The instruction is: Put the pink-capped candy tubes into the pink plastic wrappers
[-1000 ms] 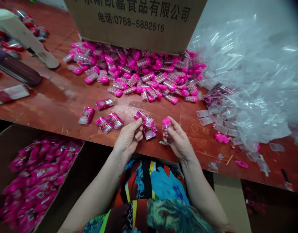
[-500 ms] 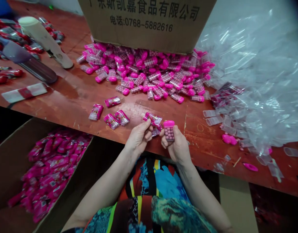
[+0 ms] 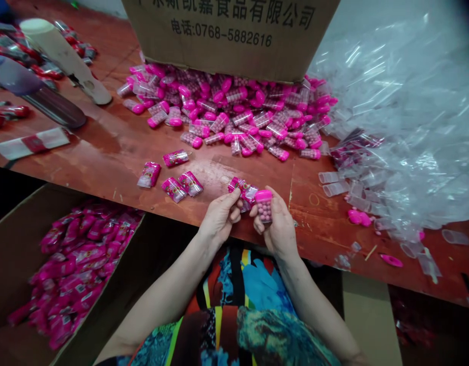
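Printed wrapper point(image 3: 250, 191) pinched in left hand point(image 3: 220, 214), filled bottle point(image 3: 264, 207) gripped in right hand point(image 3: 282, 226), centre of frame; bagging is seemingly in hand, wrapper mouth to be opened and aligned. Pink packs point(image 3: 174, 189) laid on tabletop point(image 3: 309, 216), left of centre; capped bottles point(image 3: 234, 116) heaped at upper centre.

The red table point(image 3: 116, 168) is carrying many pink-capped btls point(image 3: 234, 113); 4 pink pkts point(image 3: 148, 174) are lying nearer, clear plastic point(image 3: 394, 117) is lying R, & red pcs point(image 3: 13, 46), maybe wrapped, far L.
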`<state>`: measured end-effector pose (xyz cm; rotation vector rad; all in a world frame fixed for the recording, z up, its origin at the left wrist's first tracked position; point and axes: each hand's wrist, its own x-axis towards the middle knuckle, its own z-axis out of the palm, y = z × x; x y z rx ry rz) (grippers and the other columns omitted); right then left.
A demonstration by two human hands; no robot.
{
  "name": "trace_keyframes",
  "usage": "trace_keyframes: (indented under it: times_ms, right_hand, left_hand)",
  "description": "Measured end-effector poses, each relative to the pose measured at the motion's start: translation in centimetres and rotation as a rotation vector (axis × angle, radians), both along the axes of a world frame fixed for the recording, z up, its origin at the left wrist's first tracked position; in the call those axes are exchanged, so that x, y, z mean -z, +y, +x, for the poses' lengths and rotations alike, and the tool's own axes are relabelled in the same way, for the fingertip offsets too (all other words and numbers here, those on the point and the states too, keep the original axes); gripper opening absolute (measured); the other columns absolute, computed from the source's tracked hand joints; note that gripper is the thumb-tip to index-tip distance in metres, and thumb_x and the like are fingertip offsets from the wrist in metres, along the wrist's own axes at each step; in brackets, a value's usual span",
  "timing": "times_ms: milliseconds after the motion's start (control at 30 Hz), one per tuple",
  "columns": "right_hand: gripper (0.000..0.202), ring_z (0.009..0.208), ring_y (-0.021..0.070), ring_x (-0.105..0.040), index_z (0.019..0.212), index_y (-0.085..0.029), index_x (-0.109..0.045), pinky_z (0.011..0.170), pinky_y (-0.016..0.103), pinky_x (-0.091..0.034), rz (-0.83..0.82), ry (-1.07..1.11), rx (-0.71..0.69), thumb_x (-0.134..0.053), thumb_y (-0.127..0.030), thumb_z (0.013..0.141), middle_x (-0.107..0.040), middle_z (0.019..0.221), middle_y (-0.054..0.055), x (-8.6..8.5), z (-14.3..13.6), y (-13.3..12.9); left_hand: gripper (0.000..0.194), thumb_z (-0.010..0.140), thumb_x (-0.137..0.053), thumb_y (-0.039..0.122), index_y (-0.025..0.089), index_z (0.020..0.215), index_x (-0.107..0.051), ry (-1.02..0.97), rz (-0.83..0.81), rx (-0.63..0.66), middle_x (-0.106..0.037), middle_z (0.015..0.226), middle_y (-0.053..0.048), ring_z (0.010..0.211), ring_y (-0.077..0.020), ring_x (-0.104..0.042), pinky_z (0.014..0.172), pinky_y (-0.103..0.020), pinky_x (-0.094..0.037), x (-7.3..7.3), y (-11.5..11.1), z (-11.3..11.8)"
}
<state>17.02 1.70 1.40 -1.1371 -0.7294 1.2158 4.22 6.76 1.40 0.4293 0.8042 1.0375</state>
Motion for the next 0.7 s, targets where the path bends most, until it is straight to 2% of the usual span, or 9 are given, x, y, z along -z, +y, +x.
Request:
trace_keyframes:
  times_ms: [333, 500, 600, 700]
  right_hand:
    - [0.057, 0.049, 0.0128, -0.042, 0.149, -0.032, -0.049, 0.044, 0.028, -0.033, -0.038, -0.079, -0.052, -0.055, -0.062, 0.101, -0.059, 0.074, -0.001, 0.7, -0.2, -0.4]
    - [0.052, 0.062, 0.0150, -0.055, 0.145, -0.030, -0.053, 0.055, 0.029, -0.046, -0.011, -0.204, -0.040, -0.059, -0.057, 0.100, -0.062, 0.083, 0.001, 0.8, 0.4, -0.5]
    - [0.049, 0.069, 0.0172, -0.060, 0.143, -0.030, -0.055, 0.063, 0.032, -0.051, 0.039, -0.330, -0.026, -0.060, -0.054, 0.100, -0.065, 0.086, 0.001, 1.1, 0.7, -0.4]
    - [0.050, 0.072, 0.0192, -0.063, 0.142, -0.032, -0.057, 0.066, 0.033, -0.052, 0.082, -0.417, -0.052, -0.065, -0.052, 0.098, -0.066, 0.081, 0.000, 1.4, 1.0, -0.4]
  left_hand:
    - [0.044, 0.078, -0.090, 0.044, 0.014, 0.067, -0.061, 0.032, -0.010, -0.015, -0.060, 0.060, 0.002, 0.041, -0.0021, -0.038, 0.043, -0.021, -0.024, 0.1, -0.3, 0.5]
    - [0.045, 0.079, -0.088, 0.051, 0.015, 0.068, -0.065, 0.068, 0.092, 0.116, -0.047, 0.046, 0.004, 0.042, -0.0054, -0.038, 0.046, -0.022, -0.023, -0.3, -0.7, 0.3]
    - [0.046, 0.079, -0.088, 0.053, 0.014, 0.067, -0.067, 0.055, 0.117, 0.194, -0.049, 0.047, 0.003, 0.043, -0.0055, -0.038, 0.047, -0.023, -0.024, -0.6, -1.0, 0.4]
    - [0.044, 0.080, -0.088, 0.050, 0.013, 0.068, -0.067, 0.008, 0.079, 0.257, -0.048, 0.048, 0.003, 0.043, -0.0045, -0.036, 0.048, -0.023, -0.025, -0.9, -1.1, 0.5]
